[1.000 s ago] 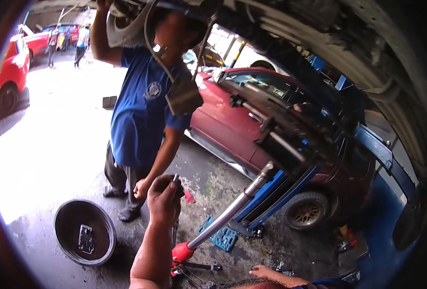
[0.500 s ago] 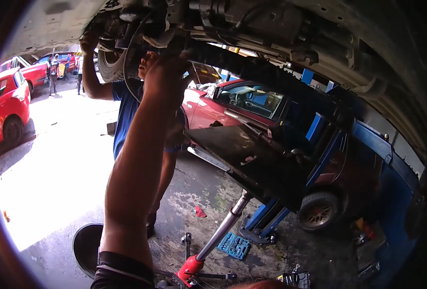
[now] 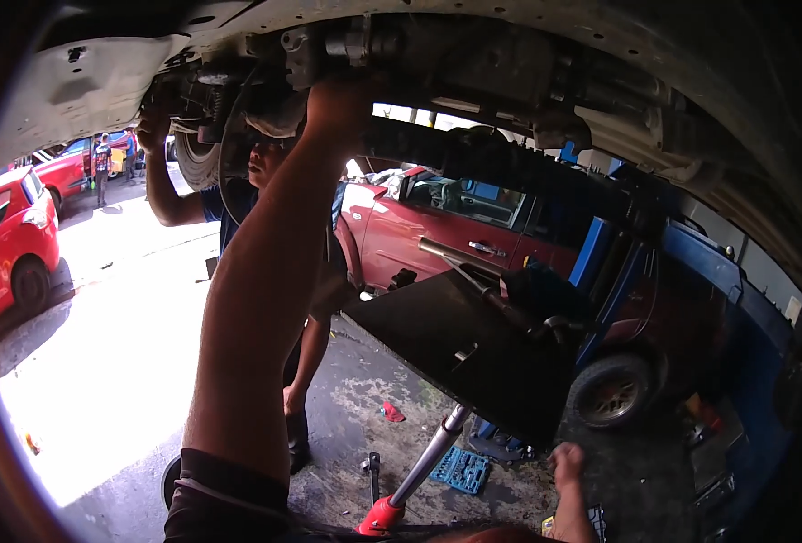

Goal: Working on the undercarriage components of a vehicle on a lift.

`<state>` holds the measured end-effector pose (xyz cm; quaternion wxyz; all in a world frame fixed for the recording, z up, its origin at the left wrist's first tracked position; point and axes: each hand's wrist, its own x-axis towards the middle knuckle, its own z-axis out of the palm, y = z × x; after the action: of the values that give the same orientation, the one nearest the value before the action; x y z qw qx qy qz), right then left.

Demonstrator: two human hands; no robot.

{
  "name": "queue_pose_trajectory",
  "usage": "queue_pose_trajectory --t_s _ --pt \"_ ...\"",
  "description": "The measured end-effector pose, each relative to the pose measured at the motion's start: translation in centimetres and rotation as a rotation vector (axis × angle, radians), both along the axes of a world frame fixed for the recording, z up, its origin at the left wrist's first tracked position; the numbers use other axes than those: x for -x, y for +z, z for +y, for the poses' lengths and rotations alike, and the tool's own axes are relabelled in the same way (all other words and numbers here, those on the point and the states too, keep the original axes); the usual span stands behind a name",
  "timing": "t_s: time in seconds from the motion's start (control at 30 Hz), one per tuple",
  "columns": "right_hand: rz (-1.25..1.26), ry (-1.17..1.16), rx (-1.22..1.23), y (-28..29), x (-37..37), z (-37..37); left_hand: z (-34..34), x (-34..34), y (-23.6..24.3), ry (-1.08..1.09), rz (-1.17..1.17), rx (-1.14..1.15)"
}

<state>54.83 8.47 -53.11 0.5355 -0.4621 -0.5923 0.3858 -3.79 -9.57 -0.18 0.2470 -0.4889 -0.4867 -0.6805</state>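
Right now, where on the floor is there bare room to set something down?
Free: the sunlit concrete between the small red car and the co-worker's legs. Crowded: around the jack post, with the blue socket tray, a red rag and the right hand.

A small pale rectangular sign (image 3: pixel 794 309) hangs on the wall at far right; no packages or screens show.

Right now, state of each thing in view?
Left hand: raised, touching the lifted car's underbody.
Right hand: low, open, grip empty.
Co-worker's hand: up at the underbody.
Jack post: tilted, under the black tray.
Blue socket tray: on the floor.
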Motion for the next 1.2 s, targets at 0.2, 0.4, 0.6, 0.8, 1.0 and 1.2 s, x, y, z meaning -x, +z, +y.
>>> queue_pose_trajectory --t_s 0.2,0.4,0.6,0.8,1.0,1.2 --pt "-0.304 0.048 -0.751 33.6 8.4 -5.3 -0.2 0.0 1.0 1.011 0.691 0.131" --pt "-0.711 0.454 -0.685 47.7 21.7 -6.6 -0.6 1.1 1.4 0.903 0.603 0.166" --pt "-0.667 0.512 -0.809 51.5 32.4 -0.3 1.2 1.6 1.4 0.445 0.336 -0.028" --pt "-0.078 1.037 -0.445 54.7 38.4 1.8 1.5 -0.4 0.7 0.550 0.240 0.001" --pt "0.232 1.396 -0.320 55.0 41.1 0.3 2.7 -2.1 0.4 0.226 -0.182 -0.539" --pt "0.210 1.463 -0.352 55.4 41.5 -0.3 2.8 -3.3 1.3 0.021 -0.896 -0.219"
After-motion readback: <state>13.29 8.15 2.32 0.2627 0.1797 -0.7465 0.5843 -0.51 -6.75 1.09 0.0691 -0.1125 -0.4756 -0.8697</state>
